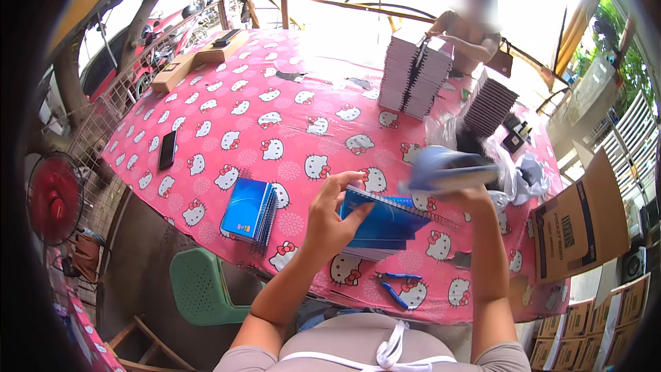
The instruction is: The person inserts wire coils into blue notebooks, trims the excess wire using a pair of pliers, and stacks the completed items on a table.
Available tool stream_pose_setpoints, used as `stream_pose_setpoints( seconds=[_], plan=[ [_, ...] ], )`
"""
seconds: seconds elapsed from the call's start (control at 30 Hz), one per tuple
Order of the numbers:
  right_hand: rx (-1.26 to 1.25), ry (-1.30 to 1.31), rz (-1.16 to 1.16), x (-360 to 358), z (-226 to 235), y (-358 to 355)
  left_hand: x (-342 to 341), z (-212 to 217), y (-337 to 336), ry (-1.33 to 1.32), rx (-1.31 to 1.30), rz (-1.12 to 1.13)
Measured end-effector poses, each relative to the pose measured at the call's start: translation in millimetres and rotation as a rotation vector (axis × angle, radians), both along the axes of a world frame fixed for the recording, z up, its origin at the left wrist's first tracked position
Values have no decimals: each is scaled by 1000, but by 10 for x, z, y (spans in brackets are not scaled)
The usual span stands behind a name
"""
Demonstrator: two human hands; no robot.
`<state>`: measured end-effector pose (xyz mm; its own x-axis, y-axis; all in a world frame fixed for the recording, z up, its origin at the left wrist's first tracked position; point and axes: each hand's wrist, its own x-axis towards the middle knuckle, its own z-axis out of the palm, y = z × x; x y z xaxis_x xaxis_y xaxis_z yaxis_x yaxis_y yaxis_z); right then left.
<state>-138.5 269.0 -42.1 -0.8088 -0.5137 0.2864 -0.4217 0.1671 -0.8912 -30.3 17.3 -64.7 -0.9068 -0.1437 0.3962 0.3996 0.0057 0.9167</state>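
Fingers (344, 180) of the left hand (326, 219) pinch a blue spiral notebook (385, 220) by its left end, above a small pile (375, 253) near the table's (296, 165) close edge; its coiled edge, the longest side in view, runs rightward, slanting toward the person. The right hand (471, 200) grips a motion-blurred blue notebook (451, 171), roughly crosswise. Blue-handled pliers (403, 276) lie nearer the body, notebooks (246, 208) leftward, plastic bags (531, 173) just beyond the right hand.
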Motion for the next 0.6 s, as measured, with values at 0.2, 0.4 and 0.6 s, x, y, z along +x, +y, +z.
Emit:
stream_pose_setpoints(
  seconds=[0.2,0.4,0.6],
  plan=[
    [17,149,81,33,139,-246,10,-145,-117,-169,358,-79],
    [755,281,-529,23,-377,-141,-15,-185,-225,-158,463,-181],
    [1198,287,-810,646,-1846,461,-131,-55,-42,127,279,-141]
  ],
)
